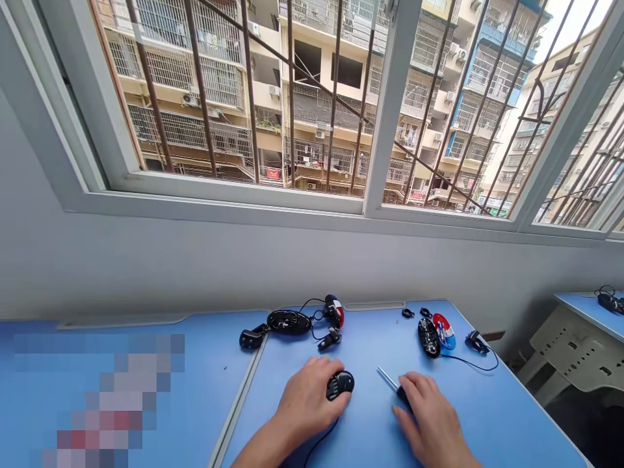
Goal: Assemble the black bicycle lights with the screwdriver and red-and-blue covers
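Observation:
My left hand (pixel 312 392) is closed around a black computer mouse (pixel 340 385) on the blue table. The mouse has pale markings on its upturned face, and a thin black cable (pixel 322 442) runs from it toward the front edge. To the right, my right hand (pixel 431 416) has its fingers on the dark handle of a screwdriver (pixel 389 379). Its thin metal shaft points up and left, toward the mouse but apart from it. The handle is mostly hidden under the fingers.
On the blue table (pixel 380 325), a black mouse (pixel 288 322) with tangled cable lies at the back left. At the back right are another black mouse (pixel 429 337), a red-and-blue shell (pixel 444 331) and a bundled cable (pixel 476 342). A barred window (pixel 244 201) is above.

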`<move>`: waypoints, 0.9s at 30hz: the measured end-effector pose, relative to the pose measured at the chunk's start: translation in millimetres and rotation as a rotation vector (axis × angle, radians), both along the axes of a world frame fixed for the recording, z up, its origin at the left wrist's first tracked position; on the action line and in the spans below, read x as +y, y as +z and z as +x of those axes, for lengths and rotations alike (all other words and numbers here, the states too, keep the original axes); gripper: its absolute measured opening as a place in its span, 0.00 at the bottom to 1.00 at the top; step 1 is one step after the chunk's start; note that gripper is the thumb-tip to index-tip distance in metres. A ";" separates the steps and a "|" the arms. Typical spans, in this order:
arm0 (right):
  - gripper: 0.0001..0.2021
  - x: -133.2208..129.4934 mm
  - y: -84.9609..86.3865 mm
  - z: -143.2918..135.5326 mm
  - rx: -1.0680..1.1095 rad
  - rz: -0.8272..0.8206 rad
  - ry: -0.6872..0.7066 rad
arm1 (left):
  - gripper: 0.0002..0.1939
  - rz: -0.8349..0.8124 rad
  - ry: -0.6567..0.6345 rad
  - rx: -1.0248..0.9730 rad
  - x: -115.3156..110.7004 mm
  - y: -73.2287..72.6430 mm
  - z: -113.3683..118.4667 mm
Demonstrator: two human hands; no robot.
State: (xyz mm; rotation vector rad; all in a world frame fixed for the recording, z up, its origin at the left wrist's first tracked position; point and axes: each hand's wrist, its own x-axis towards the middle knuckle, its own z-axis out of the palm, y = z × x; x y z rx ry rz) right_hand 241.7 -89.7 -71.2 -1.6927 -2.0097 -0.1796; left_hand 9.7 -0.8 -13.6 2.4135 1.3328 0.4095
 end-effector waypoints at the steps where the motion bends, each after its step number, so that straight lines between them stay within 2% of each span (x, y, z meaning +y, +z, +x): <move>1: 0.14 -2.4 -3.2 8.5 -0.038 -0.006 -0.041 | 0.12 0.004 -0.009 0.019 -0.4 0.5 -0.1; 4: 0.09 -7.3 -10.8 23.2 -0.066 -0.016 -0.071 | 0.14 0.019 -0.038 0.063 -2.9 2.0 0.6; 7: 0.08 -3.7 -3.0 26.4 0.087 -0.014 -0.050 | 0.15 0.024 -0.058 0.092 -6.6 3.4 2.4; 9: 0.07 5.6 14.1 25.6 0.289 -0.056 -0.025 | 0.15 0.026 -0.062 0.110 -8.9 3.7 3.8; 12: 0.07 28.1 51.8 19.7 0.648 -0.137 0.012 | 0.14 0.027 -0.057 0.125 -10.2 2.4 5.6; 15: 0.12 52.7 88.3 4.7 0.924 -0.081 0.121 | 0.15 0.018 -0.041 0.108 -8.7 0.8 5.6; 17: 0.15 66.0 101.9 -9.3 1.021 -0.033 0.186 | 0.17 0.012 -0.034 0.076 -6.7 0.7 4.4; 20: 0.16 77.7 99.5 -28.7 1.056 0.018 0.217 | 0.14 -0.006 -0.017 0.054 -3.4 2.2 1.8; 25: 0.13 78.5 64.9 -38.5 0.810 0.235 0.192 | 0.07 0.001 -0.004 0.056 -1.9 2.6 0.3; 27: 0.13 76.3 56.4 -37.7 0.702 0.303 0.214 | 0.06 0.012 -0.006 0.058 -2.8 1.5 1.0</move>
